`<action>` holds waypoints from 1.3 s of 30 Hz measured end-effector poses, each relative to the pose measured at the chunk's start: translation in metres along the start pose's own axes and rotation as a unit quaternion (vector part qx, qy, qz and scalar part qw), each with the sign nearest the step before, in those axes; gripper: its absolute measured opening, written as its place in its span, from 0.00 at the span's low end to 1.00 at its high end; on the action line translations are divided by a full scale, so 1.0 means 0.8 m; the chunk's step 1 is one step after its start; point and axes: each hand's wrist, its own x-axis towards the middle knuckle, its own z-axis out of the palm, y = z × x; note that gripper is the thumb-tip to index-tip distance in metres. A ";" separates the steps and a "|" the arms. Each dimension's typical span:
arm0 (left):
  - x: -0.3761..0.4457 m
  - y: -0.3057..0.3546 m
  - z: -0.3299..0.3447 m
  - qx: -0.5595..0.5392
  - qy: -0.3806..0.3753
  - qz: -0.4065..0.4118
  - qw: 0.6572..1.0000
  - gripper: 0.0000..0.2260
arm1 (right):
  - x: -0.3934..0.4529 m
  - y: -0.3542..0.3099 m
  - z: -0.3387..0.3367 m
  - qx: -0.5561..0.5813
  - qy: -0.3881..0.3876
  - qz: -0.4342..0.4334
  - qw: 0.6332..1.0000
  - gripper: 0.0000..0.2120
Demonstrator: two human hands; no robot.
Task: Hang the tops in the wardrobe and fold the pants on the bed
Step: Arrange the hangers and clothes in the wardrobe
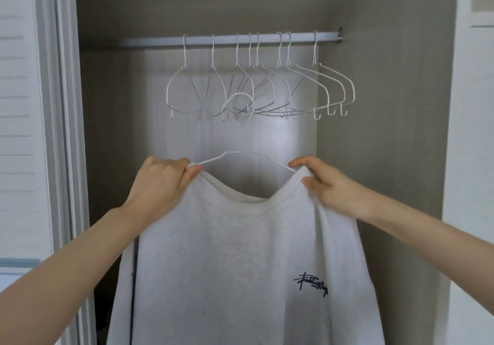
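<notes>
- The lower part of the white sweatshirt (235, 259) runs off the bottom edge of the view, so its hem and sleeves cannot be seen.
- Most of the white wire hanger (242, 155) held with it is hidden inside the garment; only the two thin shoulder wires rising to a low peak above the collar show, and its hook is hard to make out against the pale back panel.
- The dark scrawled print (311, 283) on the chest is too small and blurred to read.
- A dark strip low on the left, behind the sweatshirt, is in shadow and cannot be identified.
- The sweatshirt hangs in front of the open wardrobe (387, 131), below the rail (232, 38), stretched between both hands with its round collar sagging in the middle.
- The left hand (160, 181) grips the sweatshirt's shoulder at the left end of the collar, fingers curled over the cloth and thumb pinching it where the hanger wire comes out.
- The right hand (324, 181) pinches the opposite shoulder, thumb in front of the fabric and index finger reaching over its top edge, just beside the other end of the wire.
- Both forearms reach up from the lower corners, and the garment falls between them.
- A row of empty white wire hangers (267, 88) hangs on the rail above the hands, well apart from the sweatshirt; several overlap and are hard to count.
- A louvred door (18, 104) stands at the left edge, partly cut off.
</notes>
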 end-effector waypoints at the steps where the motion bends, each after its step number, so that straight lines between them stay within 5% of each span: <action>1: 0.000 0.008 0.002 0.012 -0.002 0.005 1.000 0.27 | -0.005 -0.001 0.008 -0.074 -0.002 -0.035 0.997 0.17; 4: 0.001 0.015 0.015 -0.078 0.009 -0.047 0.996 0.21 | -0.019 0.006 0.020 -0.301 0.049 -0.063 0.950 0.24; 7: 0.001 0.001 0.028 -0.200 0.036 -0.100 0.974 0.18 | -0.033 0.012 0.011 -0.338 0.103 0.015 0.935 0.13; 9: 0.003 -0.002 0.038 -0.199 0.027 -0.108 0.974 0.17 | -0.040 0.005 0.003 -0.258 0.075 0.010 0.963 0.05; 13: 0.026 0.008 0.070 -0.203 -0.023 -0.117 0.972 0.13 | -0.043 -0.021 -0.009 0.010 0.005 0.046 0.999 0.12; 17: 0.053 0.030 0.101 -0.253 -0.077 -0.092 0.960 0.12 | -0.050 -0.051 -0.027 0.308 0.020 0.203 0.929 0.11; 21: 0.079 0.082 0.115 -0.364 -0.141 -0.055 0.919 0.12 | -0.058 -0.083 -0.055 0.397 0.024 0.280 0.874 0.17; 26: 0.086 0.163 0.088 -0.503 -0.207 0.021 0.839 0.18 | -0.055 -0.105 -0.085 0.416 0.127 0.306 0.847 0.14; 32: 0.073 0.232 0.024 -0.607 -0.247 0.098 0.749 0.18 | -0.041 -0.103 -0.119 0.290 0.295 0.274 0.868 0.10; 39: 0.036 0.307 -0.046 -0.645 -0.296 0.153 0.688 0.36 | -0.030 -0.098 -0.141 0.167 0.312 0.276 0.894 0.11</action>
